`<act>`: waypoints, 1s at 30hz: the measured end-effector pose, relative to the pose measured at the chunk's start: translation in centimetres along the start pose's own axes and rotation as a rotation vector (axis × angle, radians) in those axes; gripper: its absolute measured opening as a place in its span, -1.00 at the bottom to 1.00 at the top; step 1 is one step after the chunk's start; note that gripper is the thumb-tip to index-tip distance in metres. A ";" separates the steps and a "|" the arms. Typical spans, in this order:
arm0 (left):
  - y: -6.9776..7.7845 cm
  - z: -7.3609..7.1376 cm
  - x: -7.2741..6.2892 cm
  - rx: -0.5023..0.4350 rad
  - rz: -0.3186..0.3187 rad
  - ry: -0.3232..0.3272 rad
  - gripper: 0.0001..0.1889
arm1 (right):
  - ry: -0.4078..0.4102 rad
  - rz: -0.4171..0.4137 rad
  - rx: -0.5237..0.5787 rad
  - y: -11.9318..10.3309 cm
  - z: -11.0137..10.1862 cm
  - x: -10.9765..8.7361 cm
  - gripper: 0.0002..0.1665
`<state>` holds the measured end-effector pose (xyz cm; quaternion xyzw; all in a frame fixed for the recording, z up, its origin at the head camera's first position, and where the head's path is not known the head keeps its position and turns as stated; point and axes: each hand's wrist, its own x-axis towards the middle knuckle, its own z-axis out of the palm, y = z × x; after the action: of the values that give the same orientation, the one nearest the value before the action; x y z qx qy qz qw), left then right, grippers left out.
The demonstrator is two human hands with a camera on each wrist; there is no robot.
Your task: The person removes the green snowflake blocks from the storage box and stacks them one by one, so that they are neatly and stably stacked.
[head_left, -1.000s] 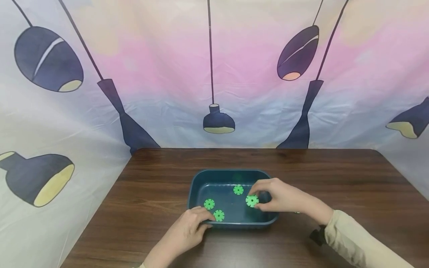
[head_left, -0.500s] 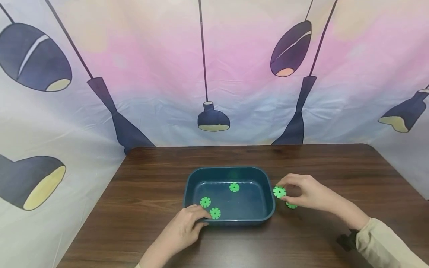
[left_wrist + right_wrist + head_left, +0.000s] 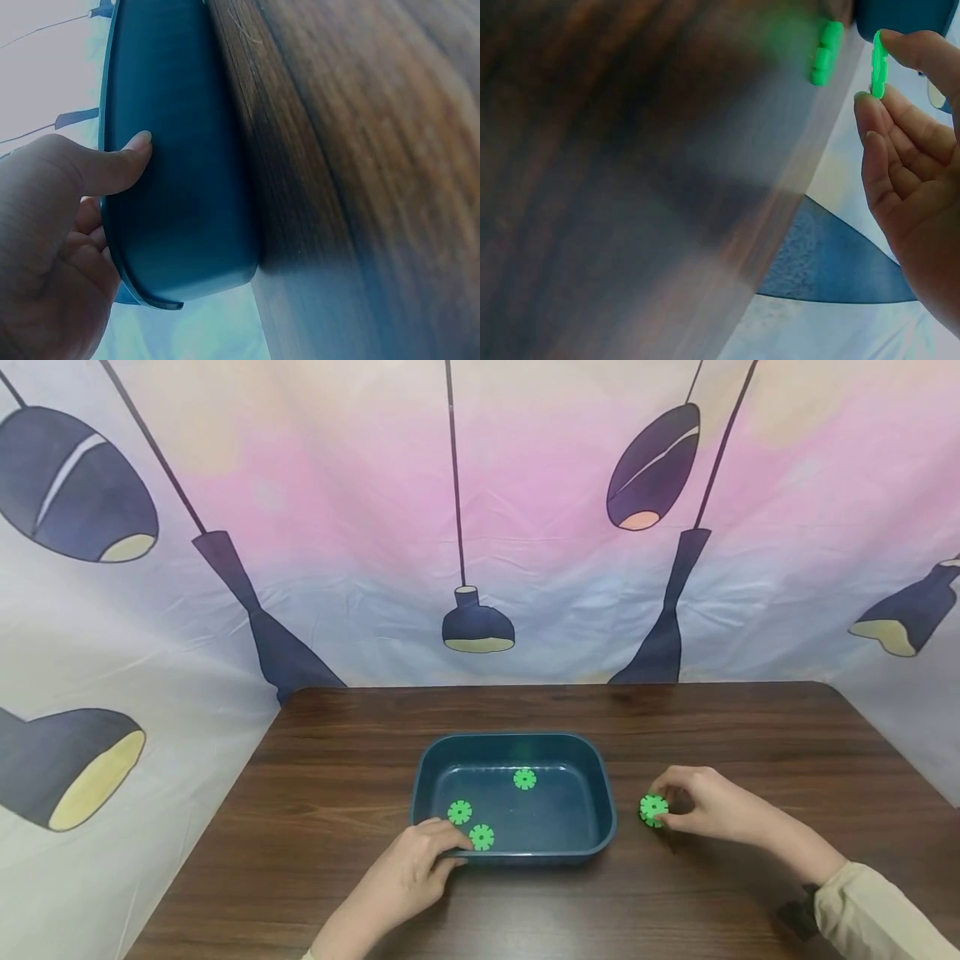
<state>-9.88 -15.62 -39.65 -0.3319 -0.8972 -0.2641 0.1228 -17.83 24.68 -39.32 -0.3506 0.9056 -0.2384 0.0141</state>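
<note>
My left hand [image 3: 416, 864] grips the near rim of a dark teal plastic basin [image 3: 547, 857] at its left end. The thumb presses the outer wall in the left wrist view, and the fingers reach inside. Right of the basin, my right hand [image 3: 716, 806] pinches a green notched disc [image 3: 879, 65] by its edge between thumb and fingertips. Below it on the table lies more green plastic [image 3: 826, 54], looking like a short stack of discs, mostly hidden behind the held one in the head view. Inside the basin are three green discs: one [image 3: 524, 779] farther back, two [image 3: 460, 812] near my left fingers.
The basin stands on a dark wooden table [image 3: 337, 760]. A cloth backdrop [image 3: 360, 527] printed with hanging lamps rises behind the table and along its sides.
My right hand has moved from over the basin to the right, carrying the green disc out past the rim and over the green plastic on the table. The left hand keeps its grip.
</note>
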 end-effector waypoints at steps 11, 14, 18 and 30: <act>0.1 -0.1 0.1 -0.012 -0.006 -0.008 -0.78 | -0.042 -0.001 -0.008 0.9 1.0 -0.1 -0.75; 0.1 -0.1 0.1 -0.012 -0.007 -0.014 -0.78 | -0.043 0.001 -0.013 0.9 1.0 -0.2 -0.76; 0.1 -0.2 0.1 -0.014 -0.012 -0.018 -0.78 | -0.048 -0.012 -0.025 1.0 1.0 -0.2 -0.76; 0.1 -0.1 0.0 -0.022 -0.014 -0.016 -0.78 | -0.087 0.003 -0.007 0.9 0.8 -0.1 -0.71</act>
<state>-9.81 -15.65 -39.49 -0.3293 -0.8974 -0.2722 0.1102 -18.14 24.99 -40.47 -0.3595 0.9054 -0.2199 0.0525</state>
